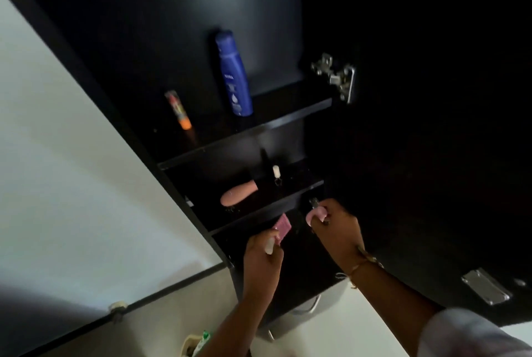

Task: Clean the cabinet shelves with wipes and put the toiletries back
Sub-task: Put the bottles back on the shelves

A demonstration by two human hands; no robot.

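Both hands are up at the lowest compartment of the dark cabinet (288,120), each carrying something small. Her or his right hand (335,230) is closed around a pale pink item (315,215) with a bit of metal showing at its top; what it is exactly I cannot tell, though it looks like a small grooming tool. Left hand (263,253) pinches a flat pink packet (282,229) between thumb and fingertips, with a whitish slim object held alongside it in the same grip. Judging by the task, this is the putting-back stage for the bottom shelf: the sensible way is to carry each piece well inside past the shelf edge, set it flat rather than dropping it, and let go of one hand's load at a time so nothing slides out over the counter below. Pink packet sits just under the front lip of the middle shelf (267,207), so it should go in low to avoid catching that edge. Right above the hands, on that middle shelf, a pink-handled brush (239,194) lies on its side, with a small white-capped item (275,171) further back. Higher, well apart from both hands, a blue Nivea bottle (233,74) stands on the upper shelf with an orange-tipped tube (178,110) to its left.
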